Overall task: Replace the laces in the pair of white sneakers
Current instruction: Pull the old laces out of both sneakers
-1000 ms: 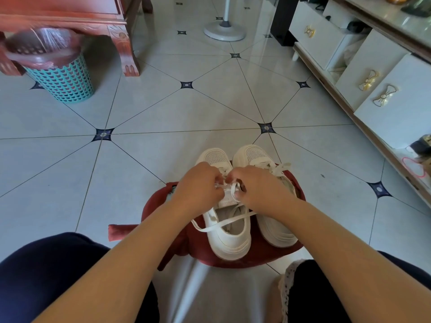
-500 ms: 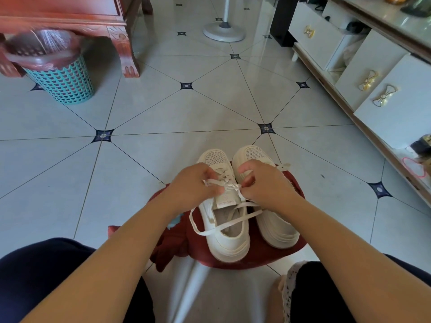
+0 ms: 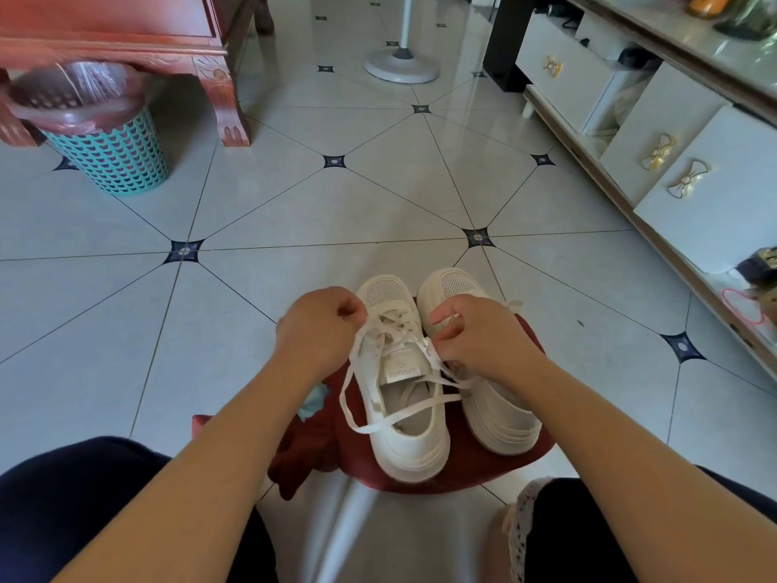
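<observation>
Two white sneakers stand side by side on a dark red cloth, toes pointing away from me. The left sneaker carries a white flat lace threaded through its eyelets, with loose loops hanging over its opening. My left hand pinches the lace at the shoe's left side, fingers curled. My right hand pinches the lace on the right of the tongue and covers the laced front of the right sneaker.
A teal waste basket with a pink liner stands far left under a red wooden table. A fan base is at the back. White cabinet drawers line the right. My knees frame the bottom.
My hands have drawn apart from the middle of the tongue to either side of the left sneaker, pulling the lace out sideways. The tongue label now shows.
</observation>
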Tool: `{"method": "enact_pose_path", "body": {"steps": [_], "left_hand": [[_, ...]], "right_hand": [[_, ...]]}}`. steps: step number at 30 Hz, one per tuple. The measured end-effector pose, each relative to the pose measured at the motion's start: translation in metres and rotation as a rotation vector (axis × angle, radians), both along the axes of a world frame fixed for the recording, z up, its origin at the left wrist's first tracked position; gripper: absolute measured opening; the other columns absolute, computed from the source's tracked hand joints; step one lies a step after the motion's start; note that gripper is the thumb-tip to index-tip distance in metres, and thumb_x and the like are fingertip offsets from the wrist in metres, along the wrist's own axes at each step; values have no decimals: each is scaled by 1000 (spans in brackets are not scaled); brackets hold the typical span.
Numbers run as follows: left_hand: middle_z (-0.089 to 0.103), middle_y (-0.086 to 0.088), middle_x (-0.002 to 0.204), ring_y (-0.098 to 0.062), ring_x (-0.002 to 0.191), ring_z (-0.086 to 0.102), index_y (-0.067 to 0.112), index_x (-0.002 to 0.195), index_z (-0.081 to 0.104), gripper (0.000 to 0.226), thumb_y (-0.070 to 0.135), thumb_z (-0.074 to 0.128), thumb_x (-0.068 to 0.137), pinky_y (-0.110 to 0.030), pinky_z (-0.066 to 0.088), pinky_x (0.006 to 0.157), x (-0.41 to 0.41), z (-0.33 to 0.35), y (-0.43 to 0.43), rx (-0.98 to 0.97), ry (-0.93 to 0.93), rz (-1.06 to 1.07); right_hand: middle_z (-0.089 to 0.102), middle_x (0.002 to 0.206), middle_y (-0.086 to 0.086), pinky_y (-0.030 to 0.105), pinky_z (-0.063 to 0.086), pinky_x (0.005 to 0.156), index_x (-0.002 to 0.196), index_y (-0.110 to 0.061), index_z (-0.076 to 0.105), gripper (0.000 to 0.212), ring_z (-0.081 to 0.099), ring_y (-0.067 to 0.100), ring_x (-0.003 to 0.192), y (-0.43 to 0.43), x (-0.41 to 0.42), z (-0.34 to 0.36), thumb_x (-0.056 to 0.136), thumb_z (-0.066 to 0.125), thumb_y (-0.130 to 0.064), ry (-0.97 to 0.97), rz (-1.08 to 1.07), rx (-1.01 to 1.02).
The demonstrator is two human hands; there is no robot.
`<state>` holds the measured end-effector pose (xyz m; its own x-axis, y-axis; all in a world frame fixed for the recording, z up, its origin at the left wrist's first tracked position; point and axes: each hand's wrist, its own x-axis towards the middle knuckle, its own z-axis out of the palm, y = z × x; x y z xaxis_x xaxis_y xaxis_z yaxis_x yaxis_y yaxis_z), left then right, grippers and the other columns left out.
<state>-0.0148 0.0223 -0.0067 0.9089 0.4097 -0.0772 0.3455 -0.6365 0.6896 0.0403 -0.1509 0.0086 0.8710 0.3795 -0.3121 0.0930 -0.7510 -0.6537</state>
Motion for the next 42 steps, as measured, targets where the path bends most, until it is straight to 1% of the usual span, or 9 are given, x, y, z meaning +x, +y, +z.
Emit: {"method": "enact_pose_path", "body": {"steps": [5, 10, 13, 17, 20, 23, 32, 35, 42], "left_hand": [[61, 13, 99, -14, 101, 47, 34, 108, 60, 37, 55, 56, 77, -33, 16, 84, 4, -8, -25, 390, -75, -286], [61, 9, 87, -16, 95, 46, 28, 95, 66, 20, 23, 48, 89, -32, 11, 84, 5, -13, -36, 746, -92, -412], [62, 8, 74, -14, 86, 52, 23, 78, 69, 20, 30, 53, 88, -30, 24, 86, 6, -7, -31, 529, -150, -265], [59, 9, 59, -1, 56, 51, 24, 55, 63, 21, 19, 69, 75, -16, 39, 56, 1, 15, 14, -304, -320, 201], [65, 8, 86, -15, 86, 59, 27, 78, 66, 4, 28, 69, 76, -29, 45, 79, -3, 13, 17, -58, 29, -42], [58, 12, 116, -16, 113, 49, 35, 121, 54, 51, 41, 69, 73, -35, 33, 95, -2, 0, -7, 265, 90, -275], [59, 7, 93, -18, 98, 46, 25, 108, 52, 26, 29, 53, 82, -32, 14, 81, 7, -15, -38, 537, -103, -422], [62, 6, 87, -18, 94, 49, 27, 105, 58, 25, 21, 49, 83, -32, 14, 80, 7, -15, -35, 606, -96, -429], [66, 5, 72, -12, 77, 53, 30, 93, 73, 30, 24, 46, 81, -26, 27, 83, -3, -7, -32, 441, -247, -315]], "right_hand": [[70, 87, -2, 34, 53, 82, 96, -28, 60, 33, 65, 15, 83, -2, 2, 1, 72, 63, -6, 27, 5, -22], [67, 85, -9, 31, 52, 82, 98, -31, 60, 37, 63, 10, 84, -2, 2, 0, 71, 66, -8, 37, 0, -50], [65, 86, -6, 30, 51, 76, 94, -31, 59, 35, 62, 13, 82, -4, 3, -1, 68, 68, -9, 26, -42, -43], [68, 89, -1, 30, 52, 81, 100, -23, 61, 32, 62, 11, 79, -7, 4, 1, 71, 73, -15, 44, -34, -36], [70, 90, 8, 37, 51, 85, 100, -13, 65, 26, 61, 12, 75, -6, 2, 1, 74, 69, -13, 18, 3, -73], [69, 88, -1, 34, 51, 83, 98, -25, 63, 30, 64, 13, 80, -4, 1, 2, 71, 71, -16, 15, -16, -65], [70, 86, 7, 32, 52, 73, 100, -11, 65, 29, 64, 17, 74, -4, 0, 1, 71, 69, -8, 0, -18, -37], [71, 85, 1, 15, 44, 64, 95, -21, 64, 27, 58, 2, 66, -5, 0, 0, 71, 71, -10, 5, -20, -25], [69, 88, 1, 32, 52, 79, 100, -18, 65, 31, 64, 15, 81, -3, 3, 0, 70, 71, -12, 2, -9, -56]]}}
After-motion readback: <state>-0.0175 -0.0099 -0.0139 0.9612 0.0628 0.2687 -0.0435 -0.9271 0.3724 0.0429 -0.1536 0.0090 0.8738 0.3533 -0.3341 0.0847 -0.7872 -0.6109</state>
